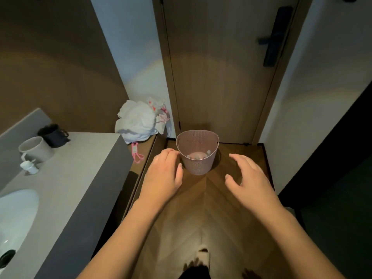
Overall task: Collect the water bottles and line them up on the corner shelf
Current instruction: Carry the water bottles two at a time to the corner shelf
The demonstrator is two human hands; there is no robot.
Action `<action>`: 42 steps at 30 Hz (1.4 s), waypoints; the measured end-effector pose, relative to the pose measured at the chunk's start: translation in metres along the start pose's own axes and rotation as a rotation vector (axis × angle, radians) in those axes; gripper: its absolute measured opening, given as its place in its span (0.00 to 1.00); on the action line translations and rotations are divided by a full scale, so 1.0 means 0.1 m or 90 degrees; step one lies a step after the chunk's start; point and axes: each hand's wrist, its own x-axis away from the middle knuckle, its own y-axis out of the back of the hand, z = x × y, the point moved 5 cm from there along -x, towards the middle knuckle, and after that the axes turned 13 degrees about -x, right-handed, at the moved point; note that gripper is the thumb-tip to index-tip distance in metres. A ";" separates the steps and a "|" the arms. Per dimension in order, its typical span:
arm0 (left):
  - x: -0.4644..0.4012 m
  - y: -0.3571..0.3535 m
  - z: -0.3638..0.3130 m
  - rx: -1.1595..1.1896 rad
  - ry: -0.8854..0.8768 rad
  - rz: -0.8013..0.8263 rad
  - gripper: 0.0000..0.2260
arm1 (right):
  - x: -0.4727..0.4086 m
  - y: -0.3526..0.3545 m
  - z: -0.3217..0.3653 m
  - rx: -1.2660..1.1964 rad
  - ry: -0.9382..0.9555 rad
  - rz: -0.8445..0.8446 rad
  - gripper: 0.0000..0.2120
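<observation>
Water bottles: none clearly in view, corner shelf unseen; task looks barely begun. Left hand (163,174) and right hand (247,178), fingers spread and empty, flank the pink basket (198,156).

Wooden floor (201,208), pink basket (198,158) standing on it, white bag (136,122)

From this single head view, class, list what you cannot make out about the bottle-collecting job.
- Pink basket: its contents are pale blurs low inside; the mesh wall hides them.
- Corner shelf: none can be identified in the head view.
- Small white bottle on the counter: too small and blurred to read.
- Sink: cut off by the left edge.
- Left hand and right hand: both open, holding nothing.
</observation>
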 end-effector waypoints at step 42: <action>-4.95 -3.89 1.18 0.148 0.729 0.316 0.14 | -7.90 -1.87 -1.57 0.182 0.135 0.665 0.27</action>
